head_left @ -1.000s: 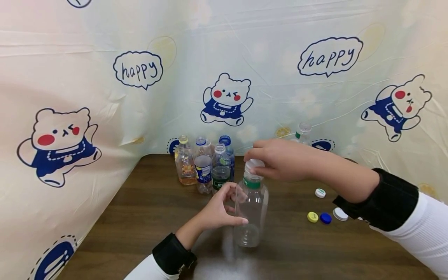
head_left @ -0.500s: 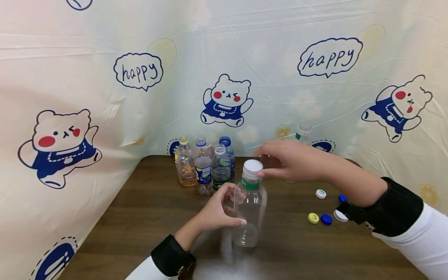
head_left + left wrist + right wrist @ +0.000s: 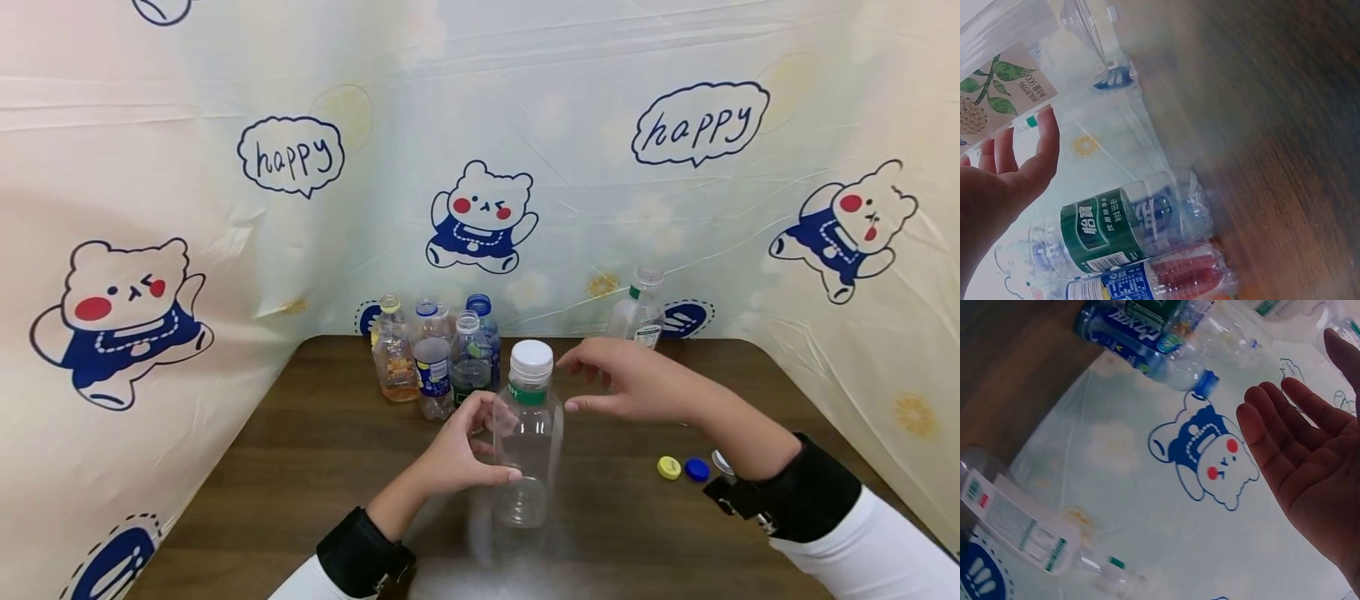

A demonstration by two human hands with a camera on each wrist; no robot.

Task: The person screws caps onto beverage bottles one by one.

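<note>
A large clear plastic bottle (image 3: 534, 433) with a green neck band stands upright on the table, a white cap (image 3: 532, 357) sitting level on its mouth. My left hand (image 3: 459, 454) holds its body from the left, thumb in front and fingers behind. In the left wrist view the fingers of that hand (image 3: 1019, 165) lie along the bottle's printed label (image 3: 1007, 90). My right hand (image 3: 637, 382) hovers just right of the cap, apart from it, holding nothing. Its fingers are loosely extended in the right wrist view, where its palm (image 3: 1316, 462) shows.
Several uncapped bottles (image 3: 433, 367) stand grouped at the back left of the table (image 3: 300, 467). Another clear bottle (image 3: 647, 312) stands at the back right, partly behind my right hand. A yellow cap (image 3: 669, 467), a blue cap (image 3: 697, 470) and a white cap (image 3: 722, 462) lie at the right.
My right hand has let go of the white cap and drawn away to the right and slightly down. The left hand keeps its hold on the bottle.
</note>
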